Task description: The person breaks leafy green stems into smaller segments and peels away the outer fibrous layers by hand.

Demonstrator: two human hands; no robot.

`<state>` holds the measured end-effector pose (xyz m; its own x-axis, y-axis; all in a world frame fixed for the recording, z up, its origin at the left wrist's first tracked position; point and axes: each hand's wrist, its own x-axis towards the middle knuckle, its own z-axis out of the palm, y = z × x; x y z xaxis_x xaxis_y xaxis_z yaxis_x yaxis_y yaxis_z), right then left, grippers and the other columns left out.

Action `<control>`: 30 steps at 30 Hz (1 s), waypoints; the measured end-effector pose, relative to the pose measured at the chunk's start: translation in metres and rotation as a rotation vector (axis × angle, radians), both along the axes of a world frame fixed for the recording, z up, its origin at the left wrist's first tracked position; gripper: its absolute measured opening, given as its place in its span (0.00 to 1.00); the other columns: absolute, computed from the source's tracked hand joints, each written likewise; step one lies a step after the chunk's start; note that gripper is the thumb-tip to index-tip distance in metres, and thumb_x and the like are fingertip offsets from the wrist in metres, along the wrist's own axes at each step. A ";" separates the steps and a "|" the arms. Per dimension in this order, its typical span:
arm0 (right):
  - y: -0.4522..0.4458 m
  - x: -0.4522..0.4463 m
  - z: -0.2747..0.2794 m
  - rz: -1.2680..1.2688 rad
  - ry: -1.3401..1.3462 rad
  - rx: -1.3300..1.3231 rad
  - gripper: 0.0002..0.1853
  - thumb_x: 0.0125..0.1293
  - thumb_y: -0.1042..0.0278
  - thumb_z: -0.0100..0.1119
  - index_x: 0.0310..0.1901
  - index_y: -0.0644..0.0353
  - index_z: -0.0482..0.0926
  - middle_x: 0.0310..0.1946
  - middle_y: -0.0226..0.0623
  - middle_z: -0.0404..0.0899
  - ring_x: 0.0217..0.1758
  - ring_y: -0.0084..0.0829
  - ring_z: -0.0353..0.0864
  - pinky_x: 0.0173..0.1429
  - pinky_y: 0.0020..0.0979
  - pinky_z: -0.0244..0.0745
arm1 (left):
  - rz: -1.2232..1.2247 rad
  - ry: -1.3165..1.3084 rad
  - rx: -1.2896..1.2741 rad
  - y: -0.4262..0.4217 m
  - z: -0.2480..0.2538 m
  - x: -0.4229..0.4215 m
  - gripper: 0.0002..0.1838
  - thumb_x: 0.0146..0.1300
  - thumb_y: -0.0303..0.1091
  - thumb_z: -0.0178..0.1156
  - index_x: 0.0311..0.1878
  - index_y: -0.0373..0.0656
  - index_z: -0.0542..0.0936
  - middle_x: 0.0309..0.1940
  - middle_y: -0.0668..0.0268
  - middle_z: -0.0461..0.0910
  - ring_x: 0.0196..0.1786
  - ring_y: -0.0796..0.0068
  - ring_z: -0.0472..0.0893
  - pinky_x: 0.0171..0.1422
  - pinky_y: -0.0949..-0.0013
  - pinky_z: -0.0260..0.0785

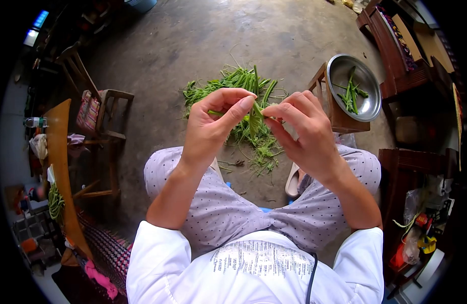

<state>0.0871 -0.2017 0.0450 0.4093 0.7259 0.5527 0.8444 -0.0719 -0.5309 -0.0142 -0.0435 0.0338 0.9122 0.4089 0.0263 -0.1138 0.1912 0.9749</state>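
Between my two hands, above my knees, is a leafy green vegetable stem [255, 123] with a drooping leaf. My left hand [213, 119] pinches it between thumb and fingertips. Just to the right, my right hand [307, 126] has its thumb and index finger closed at the stem's side, on a thin part that is hard to make out. Below and beyond my hands, a loose pile of green vegetable stems [233, 77] lies on the floor, with finer trimmings [264, 154] nearer my feet.
A metal basin [371, 83] holding several green pieces [351, 96] rests on a wooden stool [345, 121] at right. A wooden chair [114, 95] and a table edge [66, 167] are at left. Dark wooden furniture [395, 81] stands far right.
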 end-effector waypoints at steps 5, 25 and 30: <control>-0.001 -0.003 0.005 0.007 0.412 0.068 0.05 0.56 0.74 0.64 0.35 0.61 0.81 0.28 0.37 0.76 0.32 0.32 0.76 0.37 0.30 0.71 | -0.031 -0.037 -0.056 0.000 -0.002 0.000 0.11 0.63 0.29 0.62 0.46 0.35 0.80 0.38 0.67 0.82 0.40 0.85 0.78 0.45 0.81 0.70; 0.000 -0.001 0.007 -0.057 0.379 0.040 0.04 0.56 0.75 0.65 0.33 0.63 0.82 0.28 0.36 0.78 0.31 0.28 0.78 0.36 0.27 0.72 | 0.137 -0.109 0.443 -0.015 -0.009 0.003 0.06 0.60 0.24 0.62 0.40 0.39 0.83 0.30 0.69 0.80 0.31 0.84 0.75 0.35 0.81 0.66; 0.000 0.000 0.006 -0.053 0.351 0.013 0.05 0.56 0.77 0.64 0.35 0.64 0.82 0.29 0.35 0.78 0.31 0.24 0.77 0.36 0.23 0.71 | 0.172 -0.125 0.496 -0.017 -0.008 0.003 0.06 0.60 0.22 0.62 0.40 0.40 0.83 0.30 0.67 0.81 0.32 0.83 0.76 0.35 0.80 0.67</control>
